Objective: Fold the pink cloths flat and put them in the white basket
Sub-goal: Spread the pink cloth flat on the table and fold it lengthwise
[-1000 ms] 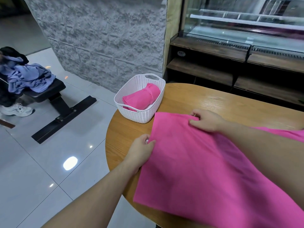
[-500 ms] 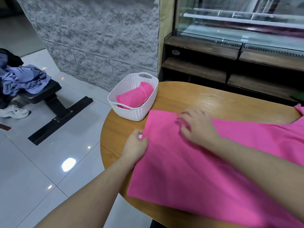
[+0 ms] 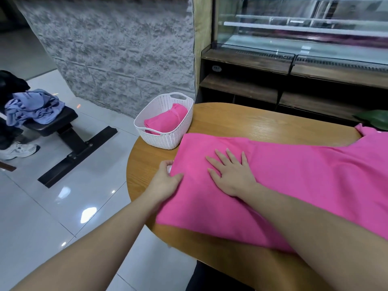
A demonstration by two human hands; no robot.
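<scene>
A large pink cloth (image 3: pixel 294 185) lies spread over the round wooden table (image 3: pixel 262 124), reaching past the right edge of view. My left hand (image 3: pixel 165 179) pinches its left edge, thumb on top. My right hand (image 3: pixel 231 173) lies flat on the cloth with fingers spread, pressing it down. A white perforated basket (image 3: pixel 165 139) stands at the table's far left edge, just beyond the cloth's corner. Inside it sits a folded pink cloth (image 3: pixel 165 120).
Left of the table the tiled floor (image 3: pixel 42 217) drops away. A black bench (image 3: pixel 60 124) carries bluish clothes (image 3: pixel 33 108), with a person's white shoe (image 3: pixel 19 150) beside it. A grey stone wall (image 3: pixel 117 49), dark wooden shelves (image 3: pixel 294 85) and a green leaf (image 3: pixel 375 120) lie behind.
My right hand has slid from the cloth's far corner toward its middle and opened flat. My left hand keeps its hold on the left edge. The camera view has shifted right.
</scene>
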